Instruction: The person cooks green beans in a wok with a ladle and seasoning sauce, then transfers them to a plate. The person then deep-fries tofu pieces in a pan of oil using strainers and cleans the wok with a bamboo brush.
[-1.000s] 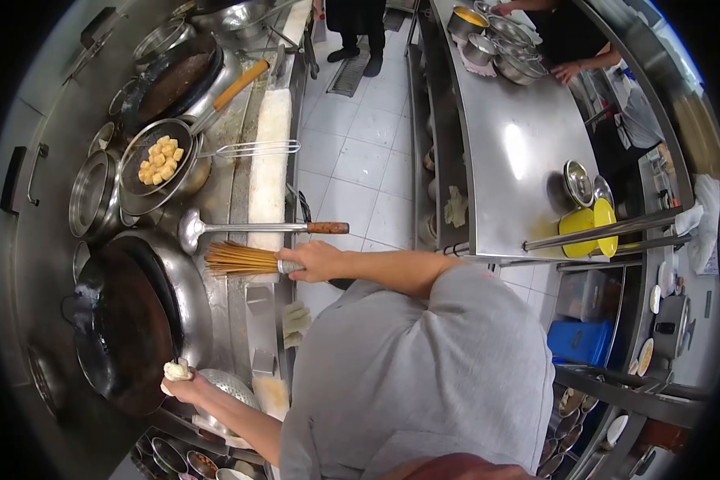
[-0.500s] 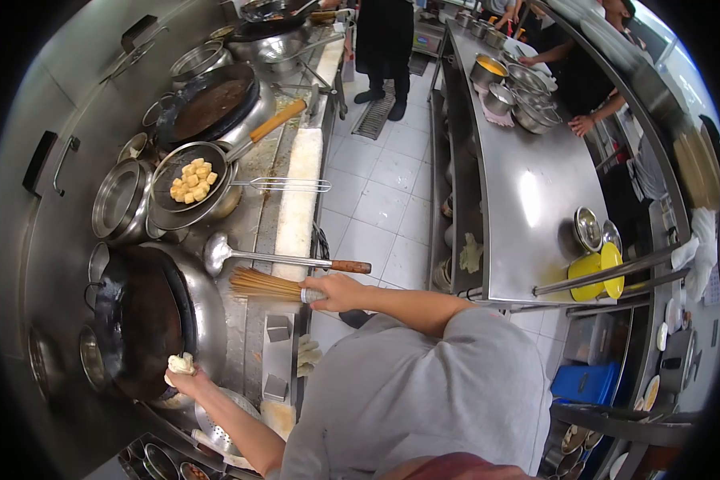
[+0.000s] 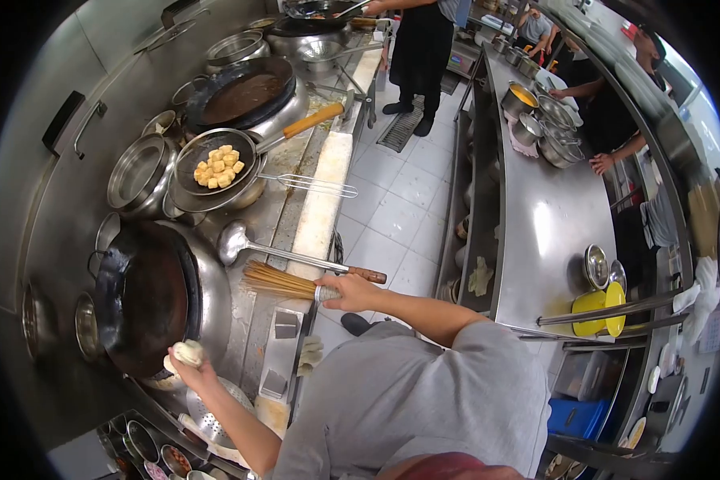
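In the head view, my right hand (image 3: 352,293) is closed around the bound end of a bamboo wok brush (image 3: 282,282), its bristles pointing left over the stove's front edge. My left hand (image 3: 195,374) is closed on a bunched white cloth (image 3: 189,353) beside the near rim of a large dark wok (image 3: 148,300). Whether the cloth touches the rim, I cannot tell. Just beyond the brush lies a ladle (image 3: 296,258) with a wooden handle. A perforated skimmer (image 3: 218,410) rests beneath my left forearm.
A strainer (image 3: 186,160) of golden cubes sits over a metal bowl. Another wok (image 3: 248,94) stands farther along. To the right, a steel counter (image 3: 540,264) carries pots and a yellow container (image 3: 590,316). A person in a black apron (image 3: 416,48) stands in the tiled aisle.
My view has shifted, so the stove and counter appear moved. My left hand and the cloth have turned and shifted slightly at the wok's rim. The brush stays in my right hand.
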Motion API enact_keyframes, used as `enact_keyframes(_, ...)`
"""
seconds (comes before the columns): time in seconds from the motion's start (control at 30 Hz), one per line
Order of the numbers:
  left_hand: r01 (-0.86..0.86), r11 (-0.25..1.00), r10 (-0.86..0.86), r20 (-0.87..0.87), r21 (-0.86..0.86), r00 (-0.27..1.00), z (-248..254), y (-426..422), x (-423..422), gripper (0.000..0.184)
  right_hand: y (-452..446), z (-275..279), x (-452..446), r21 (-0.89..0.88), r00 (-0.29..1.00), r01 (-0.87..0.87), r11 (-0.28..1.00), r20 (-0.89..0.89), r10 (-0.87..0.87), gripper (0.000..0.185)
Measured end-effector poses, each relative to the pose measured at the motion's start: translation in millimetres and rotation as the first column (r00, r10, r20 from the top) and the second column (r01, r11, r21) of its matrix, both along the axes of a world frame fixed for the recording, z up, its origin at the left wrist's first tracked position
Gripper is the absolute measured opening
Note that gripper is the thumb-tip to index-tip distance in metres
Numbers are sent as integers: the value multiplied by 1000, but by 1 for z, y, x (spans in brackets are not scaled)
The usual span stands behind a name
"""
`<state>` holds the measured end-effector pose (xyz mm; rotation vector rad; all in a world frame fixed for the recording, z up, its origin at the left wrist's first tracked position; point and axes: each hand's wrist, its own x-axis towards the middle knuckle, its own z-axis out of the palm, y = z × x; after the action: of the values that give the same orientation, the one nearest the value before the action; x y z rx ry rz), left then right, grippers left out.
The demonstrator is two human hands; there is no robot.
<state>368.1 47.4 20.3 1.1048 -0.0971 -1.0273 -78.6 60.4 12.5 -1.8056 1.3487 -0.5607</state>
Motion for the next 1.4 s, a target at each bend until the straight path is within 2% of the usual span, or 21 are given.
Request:
enact_keyframes(0.1, 115, 993, -115, 105, 11, 988, -10, 27, -14, 37, -6, -31, -3, -66, 984, 45, 997, 177, -33, 56)
enact_keyframes(0.17, 155, 987, -160, 230, 40, 960, 9, 47, -53, 43, -10, -2, -4, 400, 948, 107, 910, 236, -215, 53)
enact_keyframes(0.23, 106, 994, -111, 336, 35, 935, 34, 67, -80, 42, -11, 8, -1, 437, 819, -23, 899, 524, -234, 54)
enact_keyframes(0.27, 217, 975, -157, 540, -49, 827, 23, 67, -68, 37, -11, 43, 3, 497, 842, -9, 868, 471, -262, 58)
enact_keyframes(0.3, 214, 977, -147, 788, 19, 598, 33, 64, -63, 34, -18, 62, 14, 428, 819, -66, 901, 539, -196, 61)
enact_keyframes(0.33, 128, 988, 64, 984, -86, 168, 53, 60, -66, 37, -20, 76, 24, 355, 780, -101, 930, 608, -147, 63)
enact_keyframes(0.37, 110, 992, 77, 993, -67, -94, 73, 58, -68, 39, -24, 94, 35, 303, 769, -140, 943, 633, -90, 65)
enact_keyframes(0.43, 84, 996, 42, 967, -22, -250, 87, 51, -65, 36, -45, 127, 73, 130, 757, -202, 971, 650, 70, 67)
enact_keyframes(0.53, 111, 969, -208, 972, 220, -109, 76, 23, -51, 42, -124, 148, 146, -283, 751, -436, 854, 409, 519, 64)
enact_keyframes(0.63, 71, 987, -130, 975, 145, -182, 69, 15, -44, 43, -174, 189, 213, -204, 746, -666, 718, -169, 644, 58)
enact_keyframes(0.67, 30, 996, -73, 972, 82, -223, 62, 12, -42, 43, -198, 183, 237, -140, 637, -766, 627, -300, 710, 60)
enact_keyframes(0.73, -15, 974, -223, 951, 225, -216, 63, 11, -38, 44, -252, 165, 282, -122, 492, -847, 518, -549, 675, 51)
enact_keyframes(0.8, 3, 972, -230, 958, 234, -173, 66, 10, -34, 45, -289, 164, 330, -420, 606, -717, 557, -770, 200, 41)
enact_keyframes(0.9, 45, 975, -209, 969, 216, -132, 65, 11, -25, 40, -329, 144, 400, -708, 925, -317, 631, -377, 41, 43)
enact_keyframes(0.97, 52, 975, -210, 970, 217, -122, 66, 11, -23, 37, -305, 123, 432, -571, 950, -274, 773, -286, 125, 45)
enact_keyframes(1.03, 43, 966, -247, 961, 254, -123, 69, 11, -22, 37, -266, 96, 452, -442, 838, -513, 735, -445, 317, 51)
enact_keyframes(1.13, 56, 967, -238, 961, 247, -138, 67, 9, -19, 37, -187, 102, 415, -218, 636, -771, 599, -214, 742, 50)
enact_keyframes(1.2, 62, 966, -241, 961, 251, -138, 68, 7, -15, 37, -203, 107, 379, -293, 541, -836, 463, -304, 784, 50)
enact_keyframes(1.27, 71, 956, -276, 953, 286, -123, 72, 7, -16, 37, -279, 121, 368, -365, 553, -831, 421, -632, 544, 47)
enact_keyframes(1.33, 77, 961, -254, 960, 264, -120, 67, 6, -16, 38, -323, 156, 370, -474, 628, -669, 573, -772, 94, 42)
enact_keyframes(1.4, 80, 962, -250, 961, 260, -117, 65, 4, -17, 38, -321, 150, 381, -667, 852, -364, 650, -521, -58, 38)
